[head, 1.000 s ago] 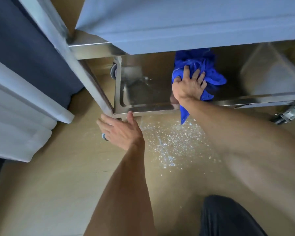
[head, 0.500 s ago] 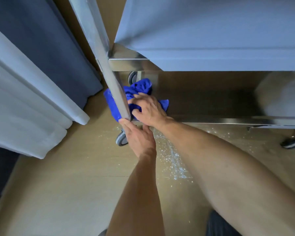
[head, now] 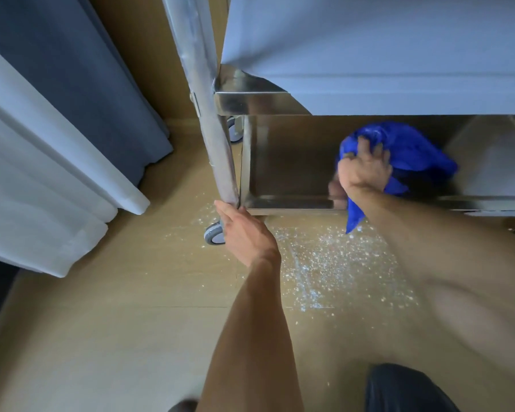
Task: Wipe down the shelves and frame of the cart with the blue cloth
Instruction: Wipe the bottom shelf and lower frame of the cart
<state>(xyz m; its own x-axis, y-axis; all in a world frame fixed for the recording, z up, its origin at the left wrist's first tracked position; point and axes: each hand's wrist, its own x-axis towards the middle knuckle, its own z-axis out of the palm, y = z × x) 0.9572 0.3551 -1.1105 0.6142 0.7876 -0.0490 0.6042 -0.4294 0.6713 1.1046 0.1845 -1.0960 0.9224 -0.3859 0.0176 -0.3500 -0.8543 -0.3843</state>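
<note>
**Cloth on the bottom shelf, post steadied**

The wooden floor (head: 101, 337) filled most of what I saw, with pale and dark curtains (head: 57, 144) hanging along my left. The steel cart (head: 250, 102) stood in front of me, its upper shelf covered by a pale sheet (head: 369, 49) that hid most of the top. Below it the bottom shelf (head: 295, 162) lay open, shiny enough to mirror my knuckles near its front rim. The cart's near corner post (head: 211, 129) ran down at a slant to that shelf's corner.

My right hand (head: 364, 168) was on the bottom shelf, fingers curled and clamped on the blue cloth (head: 414, 153), which was bunched under and beyond my palm. One tail of the cloth hung over the shelf's front rim toward the floor.

My left hand (head: 244, 233) rested against the foot of the corner post, fingers fairly straight and together, fingertips touching the metal; I could not tell whether the thumb wrapped behind it. Just beside that hand sat a grey caster wheel (head: 214, 234), and a second wheel (head: 234, 130) showed behind the post.

White specks (head: 324, 263) lay scattered on the floor in front of the cart, between my two forearms.
</note>
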